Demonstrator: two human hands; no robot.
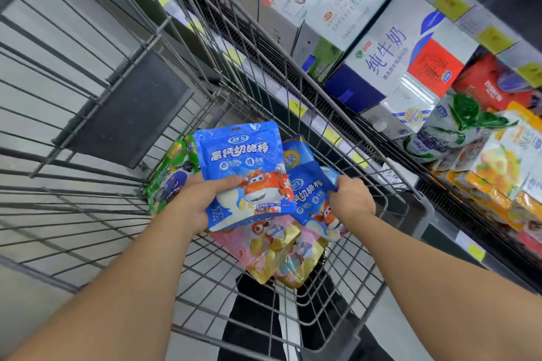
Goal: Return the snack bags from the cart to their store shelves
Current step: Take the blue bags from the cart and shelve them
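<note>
Inside the grey wire cart (123, 114), my left hand (193, 199) grips a blue cheese-stick bag (240, 161) by its lower left side and holds it upright. My right hand (352, 199) is closed on the top corner of a second blue bag (311, 202) of the same kind, which lies tilted just behind the first. Pink and gold snack bags (275, 255) lie on the cart floor beneath both hands. A green and purple bag (173, 176) leans against the cart's left side. Another blue pouch (294, 149) shows behind the held bags.
Store shelves run along the right, with white milk cartons (390, 58) above and green-topped and orange pouches (481, 152) lower down. Yellow price tags (297, 108) line the shelf edges. The cart's folded grey flap (132, 105) stands at the left.
</note>
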